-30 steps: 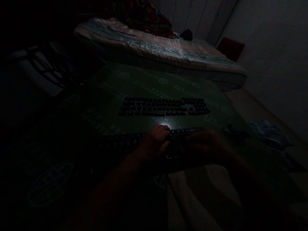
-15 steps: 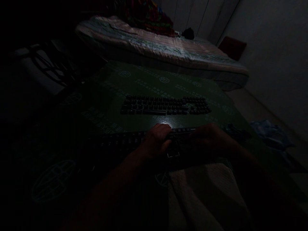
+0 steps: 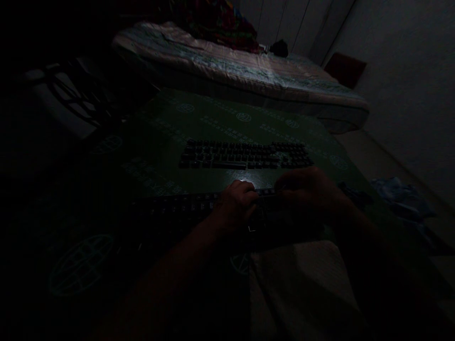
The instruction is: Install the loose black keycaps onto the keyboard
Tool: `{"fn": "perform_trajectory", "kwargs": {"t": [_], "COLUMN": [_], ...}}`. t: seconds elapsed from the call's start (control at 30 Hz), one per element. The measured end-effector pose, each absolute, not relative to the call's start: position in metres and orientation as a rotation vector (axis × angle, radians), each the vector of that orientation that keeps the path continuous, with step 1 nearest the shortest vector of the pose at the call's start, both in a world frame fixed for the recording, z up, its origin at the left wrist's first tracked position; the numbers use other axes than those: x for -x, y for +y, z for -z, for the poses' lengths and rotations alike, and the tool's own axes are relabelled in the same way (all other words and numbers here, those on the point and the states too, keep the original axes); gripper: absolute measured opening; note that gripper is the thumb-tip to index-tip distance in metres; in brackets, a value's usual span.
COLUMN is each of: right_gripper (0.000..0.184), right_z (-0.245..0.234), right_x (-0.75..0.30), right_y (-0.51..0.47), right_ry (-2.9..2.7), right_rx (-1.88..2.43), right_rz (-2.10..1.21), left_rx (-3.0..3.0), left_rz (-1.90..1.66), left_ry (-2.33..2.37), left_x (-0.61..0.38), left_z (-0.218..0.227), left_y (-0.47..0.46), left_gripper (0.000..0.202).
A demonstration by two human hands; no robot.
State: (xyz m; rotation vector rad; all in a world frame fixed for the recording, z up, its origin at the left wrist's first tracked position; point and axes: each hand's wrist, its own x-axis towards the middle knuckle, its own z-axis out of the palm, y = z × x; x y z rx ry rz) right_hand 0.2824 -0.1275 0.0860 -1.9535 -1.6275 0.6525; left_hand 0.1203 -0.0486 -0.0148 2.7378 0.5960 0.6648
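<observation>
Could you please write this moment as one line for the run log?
left hand: on dark keyboard; right hand: at keyboard's far edge, grip unclear; dark keycaps: in rows on green table, beyond keyboard; lighting: dim

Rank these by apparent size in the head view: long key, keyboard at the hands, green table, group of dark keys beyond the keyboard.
1. Green table
2. Keyboard, partly hidden
3. Group of dark keys
4. Long key, within that group
The keyboard is nearer the camera; true size unsure.
</observation>
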Motion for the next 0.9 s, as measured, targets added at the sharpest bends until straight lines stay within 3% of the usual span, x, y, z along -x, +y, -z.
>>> {"fn": "perform_trajectory", "kwargs": {"t": [0.23,0.43,0.63,0.9], "right_gripper": [0.024,0.045,0.023,0.032], "right_z": [-0.072,-0.038,-0.017,0.002], "right_x": [-0.252,-0.250,-0.255,-0.245], "right_y": [-0.146,-0.150,-0.132,-0.123], "right_ry": [-1.357,-1.461,-1.458,-1.164], "right_rx": [1.582,1.383,1.393,1.453], "right_rz": [-0.425,-0.404,-0.626,-0.757], "left_rx": [-2.707,-2.722,-2.711,-2.641], "left_rz": [-0.695,-0.617,-0.660,-0.744], "left_ry": [0.596,0.599,0.611,0.581], "left_x": [-0.122,-0.122,-0.121,-0.119], "left_z": [0.017,0.017,0.019,0.019], "left_y": [-0.047,-0.046,-0.045,-0.048], "left_gripper": [0.006,0.010,0.012,0.012]}}
